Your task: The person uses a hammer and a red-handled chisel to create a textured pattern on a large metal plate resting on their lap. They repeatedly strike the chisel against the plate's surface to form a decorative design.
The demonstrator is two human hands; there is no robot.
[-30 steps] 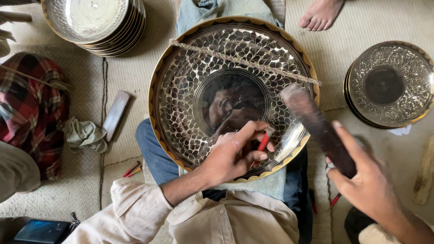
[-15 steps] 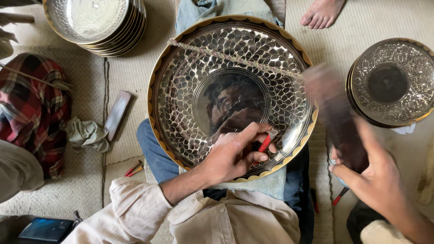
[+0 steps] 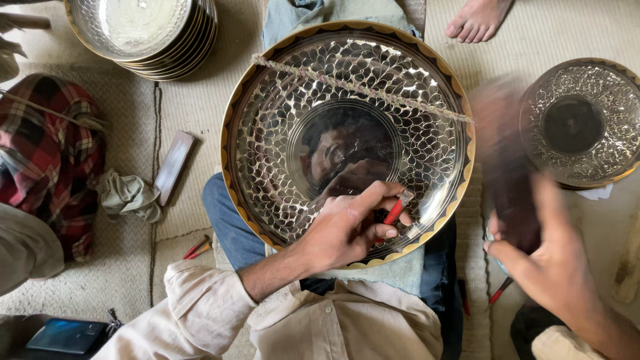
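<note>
A large round metal plate (image 3: 280, 120) with a scale pattern and a gold-and-black rim rests on my lap. A twisted cord (image 3: 360, 90) lies across its upper part. My left hand (image 3: 347, 227) rests on the plate's lower right area and pinches a red-handled chisel (image 3: 395, 212), its tip on the metal. My right hand (image 3: 553, 267) is at the right of the plate, gripping a dark wooden mallet (image 3: 507, 167) that is blurred with motion and raised beside the plate's rim.
A stack of metal plates (image 3: 140, 30) sits top left. A smaller patterned plate (image 3: 577, 123) lies at right. A red plaid cloth (image 3: 50, 153), a rag (image 3: 130, 195), a flat stone (image 3: 172, 167), spare red tools (image 3: 197, 248) and a phone (image 3: 67, 333) lie left. Another person's bare foot (image 3: 477, 17) is at top.
The mallet in my right hand has swung from over the plate's right edge out to the right and upward. My left hand and the chisel have stayed put.
</note>
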